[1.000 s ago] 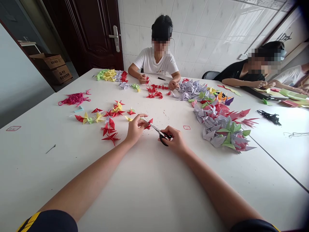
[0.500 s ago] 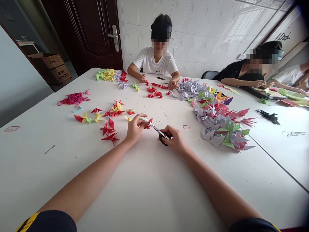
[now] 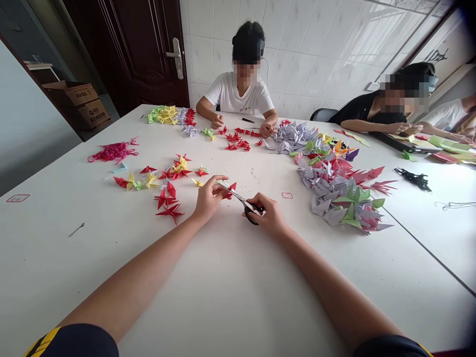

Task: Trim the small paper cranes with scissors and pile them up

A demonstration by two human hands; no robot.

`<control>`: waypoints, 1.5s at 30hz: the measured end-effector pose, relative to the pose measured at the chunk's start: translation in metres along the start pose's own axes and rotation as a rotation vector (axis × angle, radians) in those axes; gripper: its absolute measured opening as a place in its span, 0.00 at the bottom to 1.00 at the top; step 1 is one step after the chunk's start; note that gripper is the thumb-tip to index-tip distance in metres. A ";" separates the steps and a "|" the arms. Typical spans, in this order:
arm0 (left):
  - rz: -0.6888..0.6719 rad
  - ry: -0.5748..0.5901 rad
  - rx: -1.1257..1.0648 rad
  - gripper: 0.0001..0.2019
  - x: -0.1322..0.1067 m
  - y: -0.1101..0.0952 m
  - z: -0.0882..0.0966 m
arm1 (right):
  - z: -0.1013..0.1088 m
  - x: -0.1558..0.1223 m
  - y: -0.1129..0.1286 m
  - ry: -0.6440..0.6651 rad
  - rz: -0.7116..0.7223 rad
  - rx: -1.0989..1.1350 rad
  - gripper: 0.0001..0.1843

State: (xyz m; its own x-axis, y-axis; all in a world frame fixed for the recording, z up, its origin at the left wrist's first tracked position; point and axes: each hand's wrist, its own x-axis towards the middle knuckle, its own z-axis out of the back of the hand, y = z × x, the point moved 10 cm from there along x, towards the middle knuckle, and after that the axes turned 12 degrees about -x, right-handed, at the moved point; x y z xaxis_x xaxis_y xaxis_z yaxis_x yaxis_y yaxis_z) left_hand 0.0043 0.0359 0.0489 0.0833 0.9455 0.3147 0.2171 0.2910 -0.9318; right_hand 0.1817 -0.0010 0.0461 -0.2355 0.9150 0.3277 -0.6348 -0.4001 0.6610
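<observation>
Black-handled scissors [image 3: 250,216] are in my right hand [image 3: 273,215], fingers closed round the handles. Their metal blades point left and reach to the fingertips of my left hand [image 3: 208,199]. That hand is closed in a pinch on a small red paper crane [image 3: 231,190], partly hidden behind the blades and fingers. Just left of it lie several small folded cranes, among them a yellow crane [image 3: 198,183] and a red crane [image 3: 171,213]. Whether the blades touch the paper I cannot tell.
A heap of grey, pink and green paper cranes [image 3: 334,198] lies to the right. Pink cord [image 3: 113,151] sits at the left, black cord [image 3: 412,178] at the right. Across the white table [image 3: 223,277], a person in a white shirt [image 3: 240,94] handles red cranes.
My hands, the scissors and the red crane stay almost where they were. Across the table, the person's hand at the left has lowered slightly with a red crane near it.
</observation>
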 end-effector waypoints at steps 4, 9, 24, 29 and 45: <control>0.004 -0.003 0.015 0.20 0.000 0.000 0.001 | 0.000 0.001 -0.002 -0.004 0.003 0.010 0.09; -0.007 -0.001 0.023 0.19 0.000 -0.001 0.000 | 0.000 0.000 -0.004 -0.005 -0.004 0.021 0.10; -0.009 0.027 0.060 0.19 -0.001 0.000 -0.003 | 0.000 0.000 -0.001 0.007 -0.010 0.023 0.12; -0.012 0.027 0.059 0.19 0.000 0.000 -0.002 | -0.001 0.000 -0.002 0.011 -0.018 0.029 0.12; -0.012 0.038 0.078 0.20 -0.002 -0.002 -0.005 | 0.000 0.000 0.002 0.012 0.002 0.011 0.13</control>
State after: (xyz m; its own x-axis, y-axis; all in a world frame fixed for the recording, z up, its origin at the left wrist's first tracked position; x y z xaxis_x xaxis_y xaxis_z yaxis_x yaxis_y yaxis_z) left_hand 0.0087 0.0325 0.0512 0.1184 0.9361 0.3313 0.1422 0.3143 -0.9386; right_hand 0.1803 -0.0022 0.0471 -0.2449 0.9149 0.3210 -0.6266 -0.4020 0.6676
